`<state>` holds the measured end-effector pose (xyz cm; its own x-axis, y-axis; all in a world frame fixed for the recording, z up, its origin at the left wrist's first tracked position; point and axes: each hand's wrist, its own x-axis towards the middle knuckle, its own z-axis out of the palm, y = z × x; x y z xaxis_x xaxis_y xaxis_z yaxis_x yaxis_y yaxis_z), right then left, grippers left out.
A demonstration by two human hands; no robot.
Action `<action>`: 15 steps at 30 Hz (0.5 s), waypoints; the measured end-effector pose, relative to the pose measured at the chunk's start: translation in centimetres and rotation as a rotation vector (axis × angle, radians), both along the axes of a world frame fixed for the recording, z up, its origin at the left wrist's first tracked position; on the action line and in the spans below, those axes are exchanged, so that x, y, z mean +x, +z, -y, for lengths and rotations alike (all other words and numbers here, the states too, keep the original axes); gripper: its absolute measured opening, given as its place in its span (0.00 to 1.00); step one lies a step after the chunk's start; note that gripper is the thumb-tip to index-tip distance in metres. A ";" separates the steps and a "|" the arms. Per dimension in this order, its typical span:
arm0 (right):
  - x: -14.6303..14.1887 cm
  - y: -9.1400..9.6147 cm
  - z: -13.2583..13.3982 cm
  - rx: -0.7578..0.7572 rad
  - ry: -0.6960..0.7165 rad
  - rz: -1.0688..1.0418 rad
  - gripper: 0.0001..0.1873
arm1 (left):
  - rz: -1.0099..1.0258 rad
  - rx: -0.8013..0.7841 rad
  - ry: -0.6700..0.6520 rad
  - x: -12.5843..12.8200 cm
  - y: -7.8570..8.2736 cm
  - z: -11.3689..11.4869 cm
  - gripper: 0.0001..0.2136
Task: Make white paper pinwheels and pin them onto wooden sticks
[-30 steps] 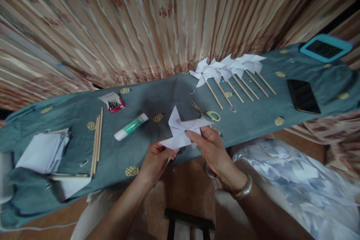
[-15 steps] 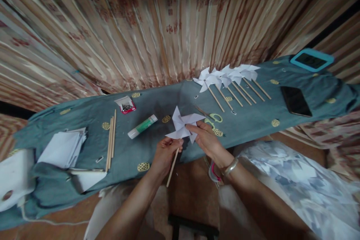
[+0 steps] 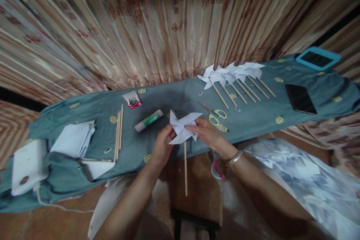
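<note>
White paper pinwheel [image 3: 180,129] | left hand [image 3: 163,146], right hand [image 3: 211,135]: each grip closed at opposite sides | wooden stick [image 3: 185,168] pointing down | handling: best pinched lightly, folds uncreased

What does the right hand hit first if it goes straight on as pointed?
The white paper pinwheel, which the right hand is touching; beyond that, depth is unclear.

I see two bare forearms [image 3: 267,180] slanting up from the frame's bottom edge. Near the centre, left hand [image 3: 164,145] and right hand [image 3: 210,134] face each other, fingers bent inward.
</note>
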<state>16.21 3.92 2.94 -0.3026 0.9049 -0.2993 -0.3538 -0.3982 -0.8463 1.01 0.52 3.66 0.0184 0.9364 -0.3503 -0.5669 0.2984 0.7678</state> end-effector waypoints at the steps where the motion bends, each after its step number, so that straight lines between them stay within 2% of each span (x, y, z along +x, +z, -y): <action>1: -0.1 -0.1 0.1 0.007 0.004 0.009 0.15 | -0.052 0.009 -0.021 0.0 0.0 0.0 0.16; 4: -0.4 -0.4 0.2 0.027 0.010 0.050 0.16 | -0.179 -0.004 -0.059 -0.1 -0.2 0.0 0.18; 7: -0.6 -0.5 0.3 0.061 -0.014 0.108 0.14 | -0.210 0.001 -0.049 -0.3 -0.5 0.1 0.19; 10: -0.8 -0.4 0.3 0.091 -0.038 0.120 0.13 | -0.141 -0.021 -0.090 -0.5 -0.6 0.3 0.20; 15: -0.5 -0.4 -0.3 0.082 -0.121 0.089 0.13 | 0.040 -0.144 -0.142 -0.3 -0.4 1.5 0.20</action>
